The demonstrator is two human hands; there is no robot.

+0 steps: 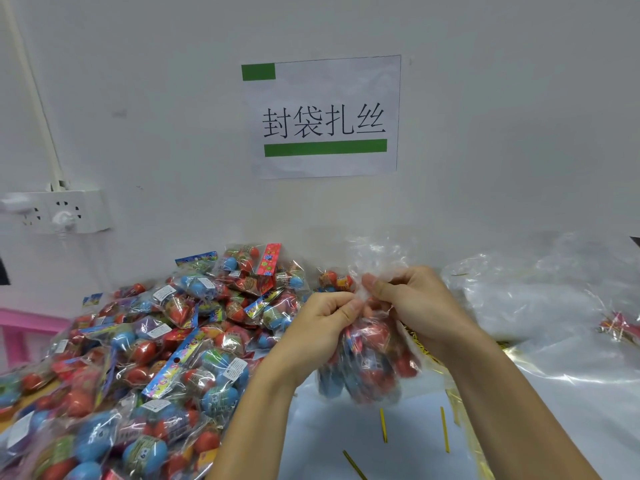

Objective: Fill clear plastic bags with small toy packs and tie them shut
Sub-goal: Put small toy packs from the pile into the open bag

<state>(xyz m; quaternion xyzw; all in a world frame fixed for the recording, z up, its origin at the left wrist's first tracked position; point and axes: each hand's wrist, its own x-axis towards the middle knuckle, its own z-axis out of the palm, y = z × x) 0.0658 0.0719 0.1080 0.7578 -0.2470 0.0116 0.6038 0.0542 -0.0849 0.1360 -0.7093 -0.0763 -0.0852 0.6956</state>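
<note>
Above the pale tabletop [398, 455], a filled clear plastic bag [369, 362] is pinched at its neck by left hand [323, 318] and right hand [414, 299].

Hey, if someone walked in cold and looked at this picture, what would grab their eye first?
Probably the big heap of toy packs, red and blue in crinkly wrap, filling the lower left. Next, the left hand and right hand at centre, pinching the gathered neck of a filled clear bag. Above them, a white sign with black characters and green bars hangs on the wall.
</note>
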